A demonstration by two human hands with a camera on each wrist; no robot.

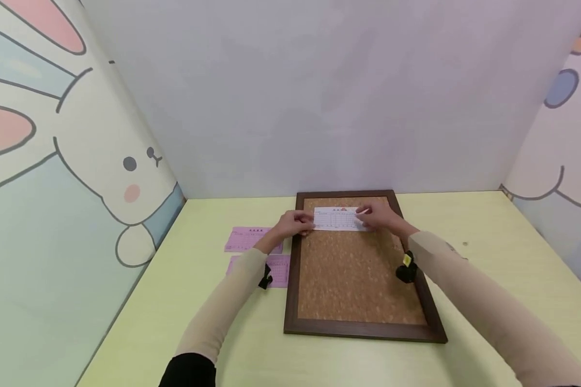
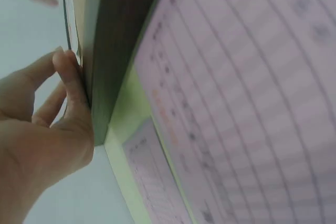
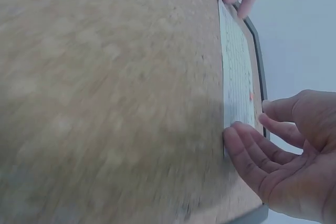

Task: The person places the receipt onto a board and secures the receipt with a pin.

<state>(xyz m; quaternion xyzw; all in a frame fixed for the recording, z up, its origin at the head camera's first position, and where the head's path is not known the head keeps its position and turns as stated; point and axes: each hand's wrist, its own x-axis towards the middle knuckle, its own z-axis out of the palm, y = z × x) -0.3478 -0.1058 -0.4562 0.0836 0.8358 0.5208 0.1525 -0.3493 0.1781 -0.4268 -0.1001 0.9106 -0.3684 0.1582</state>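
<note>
A white printed form (image 1: 336,219) lies across the upper part of a cork board (image 1: 358,274) with a dark brown wooden frame. At its left end my left hand (image 1: 295,223) pinches the paper's edge between thumb and fingertips; the left wrist view shows this left hand (image 2: 50,108) beside the frame. Over the right end, my right hand (image 1: 378,215) holds the form with bent fingers. In the right wrist view, the fingertips of my right hand (image 3: 289,156) cover that end of the white form (image 3: 236,66), hiding part of it.
Left of the board, two pink printed forms lie on the pale yellow table (image 1: 489,279): an upper one (image 1: 244,238) and a lower one (image 1: 280,269), partly behind my left forearm. A plain wall (image 1: 319,97) stands behind, and cartoon-printed side walls flank the table.
</note>
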